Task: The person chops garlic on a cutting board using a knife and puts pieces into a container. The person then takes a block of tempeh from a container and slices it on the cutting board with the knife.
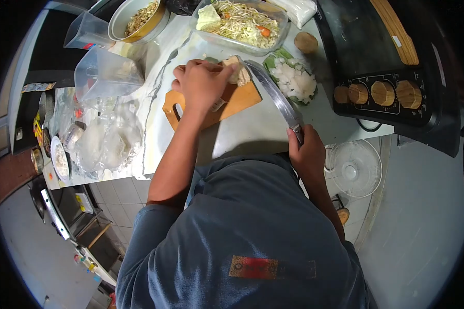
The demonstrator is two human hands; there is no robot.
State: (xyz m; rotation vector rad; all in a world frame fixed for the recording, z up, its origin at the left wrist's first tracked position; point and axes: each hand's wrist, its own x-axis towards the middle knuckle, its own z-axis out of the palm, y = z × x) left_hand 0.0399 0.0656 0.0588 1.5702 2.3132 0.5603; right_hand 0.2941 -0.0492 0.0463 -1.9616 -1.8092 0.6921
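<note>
My left hand (pixel 198 85) is over the wooden cutting board (pixel 237 100), fingers curled and thumb pressed against a beige, grainy block of tempeh (pixel 242 76). The block lies at the board's far right part; my fingers hide some of it. A bit of clear plastic (pixel 218 104) is on the board under my wrist. In my right hand (pixel 308 149) I grip the handle of a long knife (pixel 274 95), its blade slanting up and left beside the board's right edge, apart from the tempeh. Chopped white pieces (pixel 296 80) lie on green leaves right of the blade.
Behind the board stands a clear container (pixel 237 44) of bean sprouts and shredded vegetables, near a pot (pixel 119 26) of brown bits. A round brown object (pixel 306 42) sits beside a black oven (pixel 384 116). Plastic jugs (pixel 105 72) and plastic bags (pixel 105 136) occupy the left.
</note>
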